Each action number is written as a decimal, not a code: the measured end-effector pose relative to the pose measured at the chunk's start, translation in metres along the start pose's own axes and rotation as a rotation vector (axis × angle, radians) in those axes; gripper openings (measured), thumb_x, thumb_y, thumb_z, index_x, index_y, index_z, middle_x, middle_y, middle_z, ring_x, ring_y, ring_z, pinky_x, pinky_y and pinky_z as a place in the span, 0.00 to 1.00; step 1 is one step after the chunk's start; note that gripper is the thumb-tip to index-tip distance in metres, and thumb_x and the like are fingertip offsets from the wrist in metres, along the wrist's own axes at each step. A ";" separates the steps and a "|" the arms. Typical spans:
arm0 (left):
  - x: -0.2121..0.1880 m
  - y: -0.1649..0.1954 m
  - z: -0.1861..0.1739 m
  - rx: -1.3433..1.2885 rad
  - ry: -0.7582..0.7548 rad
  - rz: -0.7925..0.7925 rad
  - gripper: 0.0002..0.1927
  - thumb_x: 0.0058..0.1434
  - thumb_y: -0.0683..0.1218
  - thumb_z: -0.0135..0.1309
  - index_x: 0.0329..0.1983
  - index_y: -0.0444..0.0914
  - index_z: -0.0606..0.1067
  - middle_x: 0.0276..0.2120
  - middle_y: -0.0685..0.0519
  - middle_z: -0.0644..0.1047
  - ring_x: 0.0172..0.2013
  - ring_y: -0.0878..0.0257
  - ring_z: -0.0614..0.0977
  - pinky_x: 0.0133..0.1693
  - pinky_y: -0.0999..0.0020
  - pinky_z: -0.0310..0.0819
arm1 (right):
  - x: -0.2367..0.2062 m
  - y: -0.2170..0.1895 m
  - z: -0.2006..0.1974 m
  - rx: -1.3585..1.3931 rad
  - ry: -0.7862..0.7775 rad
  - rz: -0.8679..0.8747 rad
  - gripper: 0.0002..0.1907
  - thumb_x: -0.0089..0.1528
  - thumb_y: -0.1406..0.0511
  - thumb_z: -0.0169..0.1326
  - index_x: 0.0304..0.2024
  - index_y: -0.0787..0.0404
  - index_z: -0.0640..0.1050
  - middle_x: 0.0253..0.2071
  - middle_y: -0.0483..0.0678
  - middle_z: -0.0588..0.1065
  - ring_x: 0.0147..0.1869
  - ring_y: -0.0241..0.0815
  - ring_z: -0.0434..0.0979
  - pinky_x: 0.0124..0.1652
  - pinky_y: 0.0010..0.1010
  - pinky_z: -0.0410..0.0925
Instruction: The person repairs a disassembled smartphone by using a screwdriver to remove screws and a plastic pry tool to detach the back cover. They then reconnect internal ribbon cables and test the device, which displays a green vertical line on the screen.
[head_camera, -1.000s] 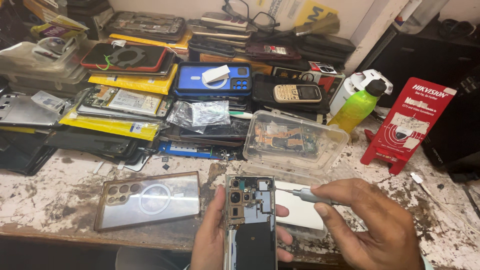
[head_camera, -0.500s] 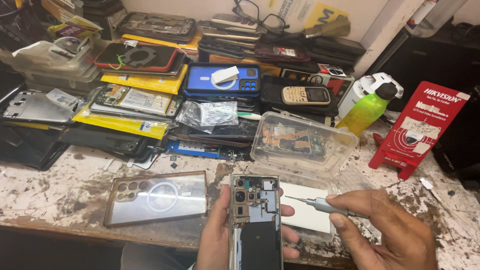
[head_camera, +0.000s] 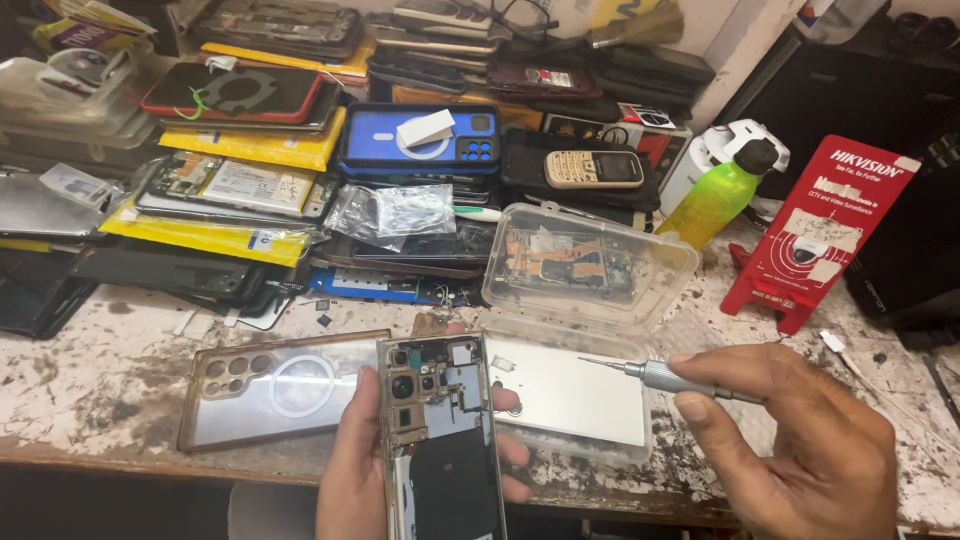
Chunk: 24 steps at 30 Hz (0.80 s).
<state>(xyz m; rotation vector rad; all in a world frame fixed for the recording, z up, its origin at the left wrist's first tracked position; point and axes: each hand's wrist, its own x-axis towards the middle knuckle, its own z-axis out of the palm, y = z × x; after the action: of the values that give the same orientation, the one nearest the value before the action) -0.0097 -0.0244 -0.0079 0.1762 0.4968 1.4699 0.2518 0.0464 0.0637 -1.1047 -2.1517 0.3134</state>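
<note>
Phone (head_camera: 440, 440) with its back off sits clamped in the left hand (head_camera: 350, 470) at the table's (head_camera: 90, 370) near edge, light, stiff, fragile inside, best held by its rims, while the right hand (head_camera: 800, 450) pinches a slim screwdriver (head_camera: 660, 376).

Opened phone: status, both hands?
Left hand grips opened phone upright. Right hand holds screwdriver, tip clear of phone. Nothing between them.

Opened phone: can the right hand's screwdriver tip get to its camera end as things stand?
Probably yes. The right hand holds the screwdriver beside the opened phone, nothing between; the left hand grips lower down.
</note>
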 end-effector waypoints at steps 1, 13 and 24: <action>0.001 -0.002 -0.001 -0.016 -0.035 -0.010 0.41 0.66 0.66 0.21 0.73 0.39 0.61 0.46 0.29 0.77 0.33 0.42 0.85 0.30 0.48 0.87 | -0.001 0.001 0.000 -0.001 0.008 -0.009 0.08 0.61 0.66 0.59 0.42 0.61 0.80 0.39 0.54 0.82 0.49 0.45 0.87 0.45 0.36 0.75; 0.019 -0.053 -0.004 -0.131 -0.193 -0.201 0.38 0.70 0.66 0.21 0.79 0.45 0.57 0.46 0.30 0.77 0.36 0.41 0.84 0.32 0.50 0.86 | 0.004 -0.013 0.013 0.079 -0.097 -0.117 0.08 0.62 0.65 0.60 0.44 0.54 0.81 0.39 0.46 0.85 0.49 0.41 0.84 0.47 0.35 0.75; 0.018 -0.061 -0.002 -0.123 -0.151 -0.234 0.35 0.72 0.66 0.23 0.77 0.49 0.56 0.46 0.33 0.77 0.34 0.45 0.84 0.32 0.52 0.86 | 0.015 -0.034 0.012 0.177 -0.190 -0.122 0.13 0.59 0.68 0.62 0.47 0.56 0.81 0.38 0.45 0.84 0.46 0.39 0.84 0.41 0.30 0.78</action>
<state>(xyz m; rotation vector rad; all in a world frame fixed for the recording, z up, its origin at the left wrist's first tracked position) 0.0451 -0.0133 -0.0382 0.1260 0.2929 1.2433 0.2169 0.0390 0.0784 -0.8699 -2.2956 0.5603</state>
